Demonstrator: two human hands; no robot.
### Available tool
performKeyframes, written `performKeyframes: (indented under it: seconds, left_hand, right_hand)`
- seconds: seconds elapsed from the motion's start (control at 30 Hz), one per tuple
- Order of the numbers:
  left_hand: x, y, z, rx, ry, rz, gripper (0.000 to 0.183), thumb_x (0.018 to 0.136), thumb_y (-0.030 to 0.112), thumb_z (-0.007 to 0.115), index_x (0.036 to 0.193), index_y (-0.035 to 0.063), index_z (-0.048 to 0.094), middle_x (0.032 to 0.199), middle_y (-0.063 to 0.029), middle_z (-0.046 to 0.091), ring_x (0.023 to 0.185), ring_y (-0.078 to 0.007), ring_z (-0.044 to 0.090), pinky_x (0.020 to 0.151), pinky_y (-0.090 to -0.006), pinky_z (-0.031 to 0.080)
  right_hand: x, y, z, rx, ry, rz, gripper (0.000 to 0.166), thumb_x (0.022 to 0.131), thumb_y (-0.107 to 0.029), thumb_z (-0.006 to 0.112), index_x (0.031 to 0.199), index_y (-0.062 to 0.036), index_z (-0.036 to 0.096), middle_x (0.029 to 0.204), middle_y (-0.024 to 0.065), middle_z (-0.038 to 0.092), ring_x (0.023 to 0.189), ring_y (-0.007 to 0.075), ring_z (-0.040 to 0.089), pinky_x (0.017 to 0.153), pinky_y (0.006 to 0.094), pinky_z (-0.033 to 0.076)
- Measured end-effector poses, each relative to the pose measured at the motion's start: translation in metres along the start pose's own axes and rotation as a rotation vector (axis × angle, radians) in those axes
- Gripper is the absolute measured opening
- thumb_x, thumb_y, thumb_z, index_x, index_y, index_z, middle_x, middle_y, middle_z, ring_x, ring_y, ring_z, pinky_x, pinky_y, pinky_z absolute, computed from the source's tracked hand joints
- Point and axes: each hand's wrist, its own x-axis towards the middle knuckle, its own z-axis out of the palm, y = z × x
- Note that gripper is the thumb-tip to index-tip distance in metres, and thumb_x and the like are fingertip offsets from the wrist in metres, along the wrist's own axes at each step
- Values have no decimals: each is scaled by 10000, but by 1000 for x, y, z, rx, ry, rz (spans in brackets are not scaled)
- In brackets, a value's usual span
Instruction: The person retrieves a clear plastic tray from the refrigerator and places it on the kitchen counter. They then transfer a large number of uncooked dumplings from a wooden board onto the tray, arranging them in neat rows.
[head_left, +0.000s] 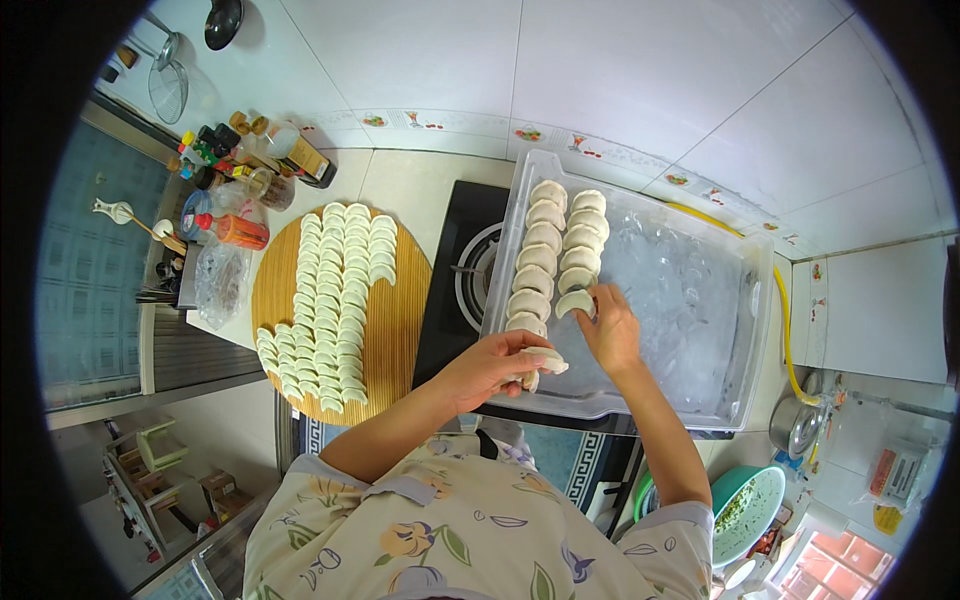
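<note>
Two overlapping columns of dumplings (535, 259) lie along the left side of a translucent plastic tray (759, 322). At the near end of the right column, my right hand (615, 330) grips a dumpling (575, 303) by its edge, against the tray's floor or just above it. Over the tray's near left part, my left hand (495, 367) holds a dumpling (551, 359) between thumb and fingers; at least one more pale dumpling shows beneath it, partly hidden by the fingers. On the left, a round bamboo board (405, 322) bears long rows of smaller dumplings (326, 300).
The tray rests over a black gas stove (442, 315). Seasoning bottles (304, 157) and a plastic bag (222, 281) stand beyond the board. A yellow hose (784, 330) runs along the right, near a metal pot (796, 424) and a green basin (776, 487).
</note>
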Motion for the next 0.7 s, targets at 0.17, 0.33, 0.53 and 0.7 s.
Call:
performKeyframes:
  seconds: [0.17, 0.33, 0.53, 0.7]
  left_hand:
    - [3, 0, 1, 24, -16, 15, 253, 872, 129, 579, 1115, 69, 542, 955, 8, 592, 688, -41, 471, 538, -194, 356]
    - [5, 0, 1, 71, -14, 56, 269, 873, 127, 569, 1132, 63, 532, 989, -14, 604, 705, -49, 491, 552, -193, 378]
    - [9, -2, 3, 107, -12, 121, 387, 831, 142, 621, 1167, 15, 477, 873, -21, 576, 710, -72, 502, 569, -215, 395]
    - [7, -8, 1, 182, -3, 146, 354, 835, 71, 583, 1163, -2, 473, 997, -72, 605, 740, -98, 522, 604, -221, 416]
  right_hand:
    - [1, -1, 1, 7, 26, 11, 300, 699, -79, 720, 942, -29, 551, 843, 116, 558, 672, 282, 572, 593, 382, 461]
    - [-5, -13, -16, 192, -16, 3, 280, 752, -61, 695, 994, -23, 560, 867, 97, 565, 681, 221, 581, 608, 317, 470]
    - [-23, -35, -44, 894, -453, 145, 277, 791, -67, 680, 1048, -13, 591, 958, 46, 605, 815, 130, 584, 712, 275, 486]
    - [-29, -6, -34, 955, -441, 341, 221, 808, -37, 647, 1023, -18, 603, 910, 46, 617, 768, 116, 579, 693, 266, 485]
